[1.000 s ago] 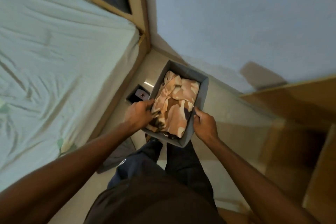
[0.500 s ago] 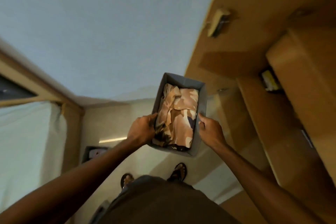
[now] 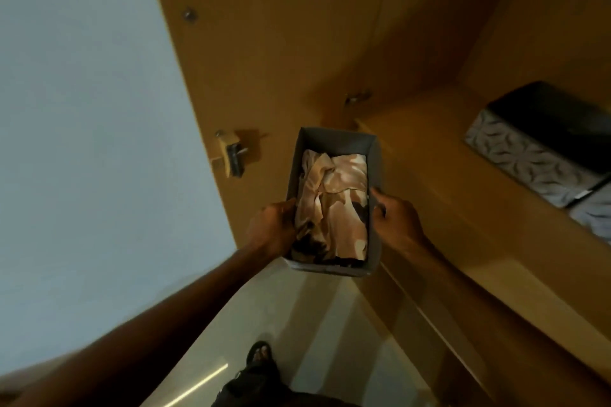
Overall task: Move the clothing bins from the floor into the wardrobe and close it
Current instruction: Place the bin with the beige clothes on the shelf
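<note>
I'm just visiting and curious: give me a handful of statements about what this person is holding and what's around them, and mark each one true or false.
1. Both hands hold the grey bin, the left hand and the right hand on opposite sides. True.
2. The bin is empty. False: it holds folded clothes in tan and dark patches.
3. The bin rests on the floor. False: it is held up in the air in front of the wardrobe.
4. A patterned box already sits on the wardrobe shelf to the right. True.
5. The wardrobe is closed. False: it stands open, with the shelf in plain sight.
</note>
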Demonstrator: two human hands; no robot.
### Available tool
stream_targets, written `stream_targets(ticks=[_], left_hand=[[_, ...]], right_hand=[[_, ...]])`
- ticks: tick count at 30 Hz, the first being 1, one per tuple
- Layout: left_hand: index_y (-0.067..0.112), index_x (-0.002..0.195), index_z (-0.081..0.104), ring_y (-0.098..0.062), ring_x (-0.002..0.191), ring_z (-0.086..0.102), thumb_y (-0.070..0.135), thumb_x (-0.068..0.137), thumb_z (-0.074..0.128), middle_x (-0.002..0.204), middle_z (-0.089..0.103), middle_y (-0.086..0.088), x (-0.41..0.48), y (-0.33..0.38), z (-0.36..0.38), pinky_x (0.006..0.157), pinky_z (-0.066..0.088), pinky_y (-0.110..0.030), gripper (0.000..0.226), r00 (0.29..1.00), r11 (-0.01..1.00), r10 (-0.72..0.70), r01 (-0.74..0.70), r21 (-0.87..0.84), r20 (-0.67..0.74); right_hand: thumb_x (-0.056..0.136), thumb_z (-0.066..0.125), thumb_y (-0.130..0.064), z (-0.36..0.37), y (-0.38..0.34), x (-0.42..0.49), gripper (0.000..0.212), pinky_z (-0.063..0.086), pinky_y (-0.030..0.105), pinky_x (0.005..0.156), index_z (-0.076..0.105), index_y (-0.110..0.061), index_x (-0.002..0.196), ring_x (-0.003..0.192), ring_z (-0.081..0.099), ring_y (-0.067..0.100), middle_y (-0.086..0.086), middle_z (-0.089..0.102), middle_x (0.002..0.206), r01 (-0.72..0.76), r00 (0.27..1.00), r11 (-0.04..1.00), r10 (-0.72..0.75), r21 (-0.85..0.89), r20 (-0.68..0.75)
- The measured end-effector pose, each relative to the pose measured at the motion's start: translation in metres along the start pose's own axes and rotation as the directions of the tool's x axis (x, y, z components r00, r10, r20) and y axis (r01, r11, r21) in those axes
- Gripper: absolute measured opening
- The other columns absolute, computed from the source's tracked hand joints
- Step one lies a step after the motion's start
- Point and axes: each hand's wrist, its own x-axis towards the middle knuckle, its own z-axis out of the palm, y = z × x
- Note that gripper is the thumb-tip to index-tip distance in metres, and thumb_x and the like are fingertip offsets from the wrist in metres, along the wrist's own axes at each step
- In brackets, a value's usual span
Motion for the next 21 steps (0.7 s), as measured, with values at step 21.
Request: stream_targets(ticks=[21], left_hand=[[0.014, 0.091, 0.068, -0.028, 0.083, 0.064, 0.033, 0.086, 0.059, 0.092, 0.070, -0.012, 0.320, 0.161, 0.058, 0.078, 0.052, -0.039, 0.022, 0.856, 0.884, 0.400, -0.454, 0.106, 0.327]], right_hand=[[0.087, 0.056, -0.005, -0.121, 0.107, 0.194, 0.024, 0.053, 0.041, 0.085, 0.068, -0.006, 0.108, 0.098, 0.065, 0.033, 0.019, 0.070, 0.103, -0.237, 0.936, 0.949, 0.280, 0.206, -0.213]])
